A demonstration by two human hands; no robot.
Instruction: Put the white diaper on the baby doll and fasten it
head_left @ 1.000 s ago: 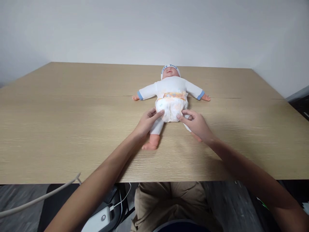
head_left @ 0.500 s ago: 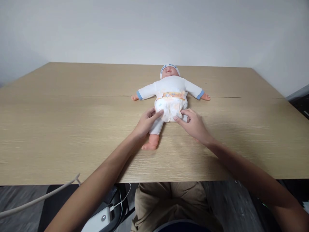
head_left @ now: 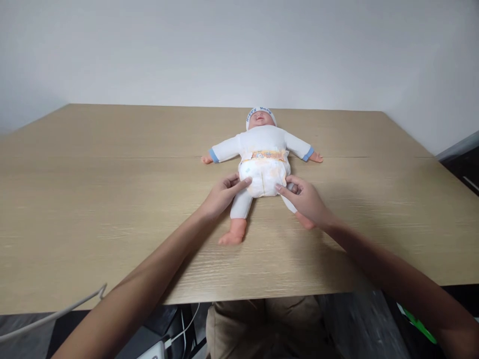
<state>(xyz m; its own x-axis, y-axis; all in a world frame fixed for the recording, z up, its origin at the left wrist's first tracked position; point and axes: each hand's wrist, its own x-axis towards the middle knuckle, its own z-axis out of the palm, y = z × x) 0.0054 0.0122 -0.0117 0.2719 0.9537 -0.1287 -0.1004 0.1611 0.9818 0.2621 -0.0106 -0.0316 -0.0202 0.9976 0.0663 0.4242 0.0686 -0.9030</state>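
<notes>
A baby doll [head_left: 264, 138] in a white suit with blue cuffs and a lettered white cap lies on its back, arms spread and feet toward me. Around its hips is a white diaper [head_left: 264, 177] with an orange patterned waistband. My left hand [head_left: 225, 193] holds the diaper's left leg edge, thumb on top and fingers curled at the side, partly hidden. On the opposite leg edge, my right hand [head_left: 304, 197] pinches the diaper between thumb and forefinger. Both doll legs stick out below, the right-hand one partly covered by my right hand.
The doll lies on a wide wooden table [head_left: 112, 209] with a seam across it, a pale wall [head_left: 224, 50] behind. At the lower left a white cable [head_left: 56, 315] runs by the table's front edge, and a white device [head_left: 154, 352] sits below.
My right hand has shifted slightly outward along the diaper's leg edge, uncovering more of the doll's leg and foot. My left hand keeps its place. The whole view has tilted a little.
</notes>
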